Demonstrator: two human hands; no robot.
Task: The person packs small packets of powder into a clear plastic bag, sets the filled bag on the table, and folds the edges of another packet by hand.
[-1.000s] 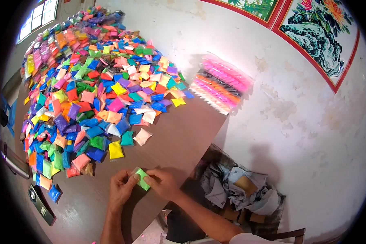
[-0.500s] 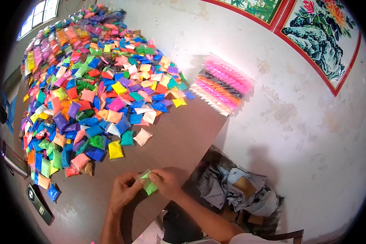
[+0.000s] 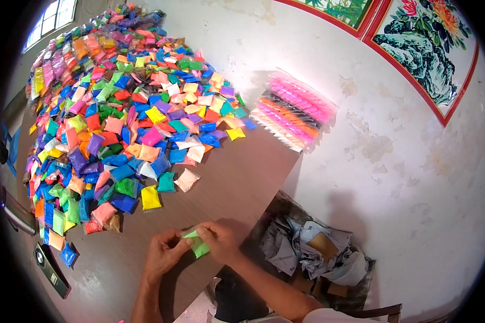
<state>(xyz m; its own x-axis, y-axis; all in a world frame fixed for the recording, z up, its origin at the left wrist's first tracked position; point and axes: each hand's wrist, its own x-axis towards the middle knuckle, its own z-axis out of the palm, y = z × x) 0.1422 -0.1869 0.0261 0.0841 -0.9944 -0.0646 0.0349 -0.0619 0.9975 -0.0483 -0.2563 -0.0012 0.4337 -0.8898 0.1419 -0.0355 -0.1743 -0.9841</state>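
A small clear packet of light green filling (image 3: 200, 248) is pinched between my two hands, low over the near part of the table. My left hand (image 3: 166, 252) grips its left side with thumb and bent fingers. On the other side, my right hand (image 3: 219, 243) is closed on the packet's upper right, the thumb pressing the plastic. Beyond the hands lies a big heap of colourful packets (image 3: 140, 124). Closest to my hands from it are a yellow packet (image 3: 151, 197), a teal packet (image 3: 167, 182) and a pale peach packet (image 3: 187, 180).
Bundled pink, orange and black packs (image 3: 293, 110) rest at the table's far right corner by the wall. A dark flat device (image 3: 52, 271) lies at the left edge. Below the table's right edge, a box (image 3: 315, 253) holds crumpled grey material.
Both hands keep their grip on the green packet, with only slight finger shifts. The whole view has moved very slightly.
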